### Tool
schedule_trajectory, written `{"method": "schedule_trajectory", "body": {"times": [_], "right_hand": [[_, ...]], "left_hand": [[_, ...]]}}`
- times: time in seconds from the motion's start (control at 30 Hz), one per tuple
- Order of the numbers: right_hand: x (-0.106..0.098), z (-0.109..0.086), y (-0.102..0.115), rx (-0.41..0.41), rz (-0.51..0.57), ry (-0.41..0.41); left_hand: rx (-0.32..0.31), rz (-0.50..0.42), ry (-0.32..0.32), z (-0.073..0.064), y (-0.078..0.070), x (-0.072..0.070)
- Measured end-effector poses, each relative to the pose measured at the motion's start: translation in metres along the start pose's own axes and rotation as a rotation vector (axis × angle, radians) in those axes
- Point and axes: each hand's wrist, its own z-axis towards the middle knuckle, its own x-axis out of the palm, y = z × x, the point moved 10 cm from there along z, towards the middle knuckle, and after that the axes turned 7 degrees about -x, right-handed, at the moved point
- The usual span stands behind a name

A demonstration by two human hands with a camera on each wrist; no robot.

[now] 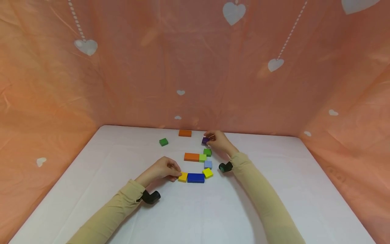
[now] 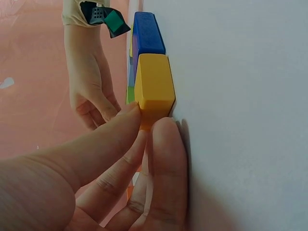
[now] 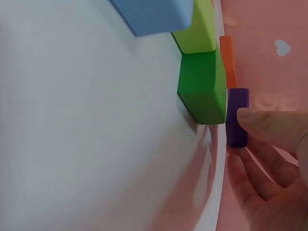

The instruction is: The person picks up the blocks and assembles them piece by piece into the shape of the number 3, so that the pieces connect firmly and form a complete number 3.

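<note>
In the head view my left hand [image 1: 164,168] is at the left end of the front row, thumb and fingertips at a yellow-orange block [image 1: 182,177]. The left wrist view shows the thumb against that block [image 2: 155,79] and a fingertip at its near end. A long blue block [image 1: 196,178] adjoins it. My right hand [image 1: 220,141] pinches a small purple block [image 1: 205,140], which the right wrist view shows between thumb and fingers, apart from the green block [image 3: 202,89]. Below it in the head view are a lime block [image 1: 202,158], a light blue block [image 1: 208,165] and a tilted yellow block [image 1: 208,173].
An orange block [image 1: 191,157] touches the lime one. Another orange block [image 1: 185,133] lies near the white table's [image 1: 268,189] back edge, and a separate green block [image 1: 163,142] sits at the left. Pink cloth [image 1: 201,67] with white hearts hangs behind and at the sides.
</note>
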Motion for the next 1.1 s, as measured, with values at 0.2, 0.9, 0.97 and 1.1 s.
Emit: {"method": "schedule_trajectory", "body": {"times": [0.2, 0.9, 0.97, 1.1], "right_hand": [[0.002, -0.004, 0.001, -0.03, -0.007, 0.007], [0.011, -0.002, -0.006, 0.009, -0.047, 0.094], [0.011, -0.002, -0.007, 0.013, -0.05, 0.095], [0.01, -0.002, -0.007, 0.02, -0.048, 0.089]], "left_hand": [[0.009, 0.002, -0.01, -0.001, 0.0, -0.002], [-0.001, 0.007, -0.025, 0.001, 0.002, -0.004], [-0.003, 0.006, -0.025, 0.001, 0.002, -0.004], [-0.003, 0.005, -0.023, 0.001, 0.001, -0.003]]}}
